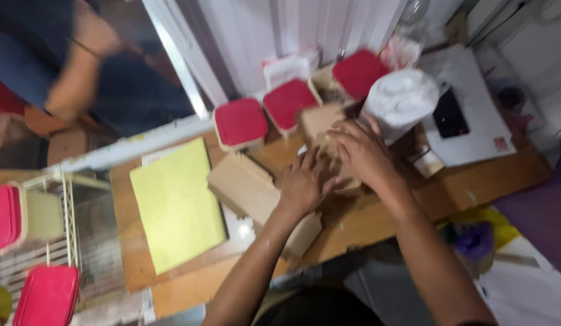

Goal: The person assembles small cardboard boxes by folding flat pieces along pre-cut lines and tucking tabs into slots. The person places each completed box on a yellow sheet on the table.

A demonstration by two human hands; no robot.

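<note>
Both hands are wrapping around a small brown box (319, 124) at the back of the table (473, 181). The right hand (362, 151) is lying over the top of it with the fingers curled down. The left hand (304, 184) is pressing in from the near side, fingers spread. The picture is blurry, so I cannot tell how tight the hold is, but both hands are closing on the box, not hanging open. Holding it from two sides is probably keeping it from sliding.

The box is sitting in front of a row of tubs with red lids (241, 122), and it is just beside a fat white roll (401, 99). The tubs are lined up along the wall, likely so they are staying out of the way.

A bigger brown box (244, 187) is lying flat by the left wrist. Next to it a yellow sheet (175, 205) is lying flat on the wood. More red lids (48, 296) are resting in a wire rack (66, 241) on the far left.

Another person's arm (75, 78) is hanging at the top left, well apart from the box.
</note>
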